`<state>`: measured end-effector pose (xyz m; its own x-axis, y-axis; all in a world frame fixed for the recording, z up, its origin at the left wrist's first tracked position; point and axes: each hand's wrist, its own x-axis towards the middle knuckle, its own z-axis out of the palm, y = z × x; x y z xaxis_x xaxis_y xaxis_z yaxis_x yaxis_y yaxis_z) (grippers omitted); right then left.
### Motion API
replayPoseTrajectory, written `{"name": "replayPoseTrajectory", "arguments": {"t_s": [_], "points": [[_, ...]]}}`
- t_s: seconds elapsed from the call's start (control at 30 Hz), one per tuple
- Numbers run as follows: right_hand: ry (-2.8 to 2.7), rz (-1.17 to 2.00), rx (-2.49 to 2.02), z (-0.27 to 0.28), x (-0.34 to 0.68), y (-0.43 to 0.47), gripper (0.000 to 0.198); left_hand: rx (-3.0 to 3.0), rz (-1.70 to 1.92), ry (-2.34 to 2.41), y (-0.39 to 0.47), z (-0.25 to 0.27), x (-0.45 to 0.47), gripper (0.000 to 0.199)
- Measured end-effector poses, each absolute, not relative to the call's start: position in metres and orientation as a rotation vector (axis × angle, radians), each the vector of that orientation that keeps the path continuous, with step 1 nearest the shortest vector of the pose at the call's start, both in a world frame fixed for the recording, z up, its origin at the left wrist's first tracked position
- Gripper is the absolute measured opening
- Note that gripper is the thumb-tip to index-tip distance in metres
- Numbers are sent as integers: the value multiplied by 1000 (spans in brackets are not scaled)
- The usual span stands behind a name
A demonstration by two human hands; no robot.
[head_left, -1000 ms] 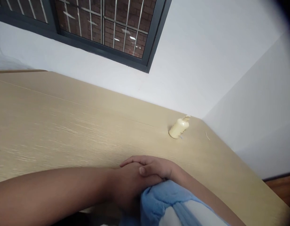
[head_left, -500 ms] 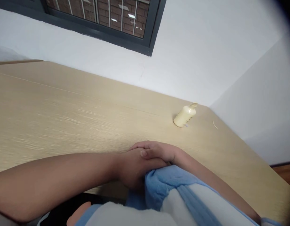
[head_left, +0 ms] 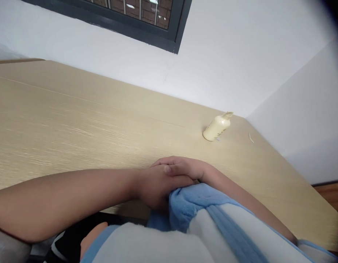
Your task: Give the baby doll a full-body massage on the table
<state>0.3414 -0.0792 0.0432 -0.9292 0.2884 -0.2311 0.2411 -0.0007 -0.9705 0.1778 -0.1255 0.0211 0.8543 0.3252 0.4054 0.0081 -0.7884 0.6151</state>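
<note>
Soft blue-and-white fabric (head_left: 209, 223) is slanting up and leftward between the forearms (head_left: 75, 191), its rumpled blue end pointing at the left hand (head_left: 154, 185). The right hand (head_left: 185, 166) is clasping that hand; whether the left fingers are gripping, I cannot tell.

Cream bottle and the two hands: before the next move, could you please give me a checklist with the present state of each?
1. Cream bottle standing on the table: ok.
2. Bottle apart from both hands: ok.
3. Left hand free: not ok, clasped with the right hand.
4. Soft blue-and-white item gripped: cannot tell.
5. Bottle's fill level: cannot tell.
</note>
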Motion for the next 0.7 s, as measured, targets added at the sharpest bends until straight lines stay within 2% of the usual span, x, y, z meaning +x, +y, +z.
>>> {"name": "replayPoseTrajectory", "arguments": {"t_s": [0.53,0.7], "points": [[-2143,2129,-637,45,342,-83,37,2418,642,235,-126,22,178,57],[-2174,2103,-656,46,342,-82,44,2410,645,249,-126,21,178,63]]}}
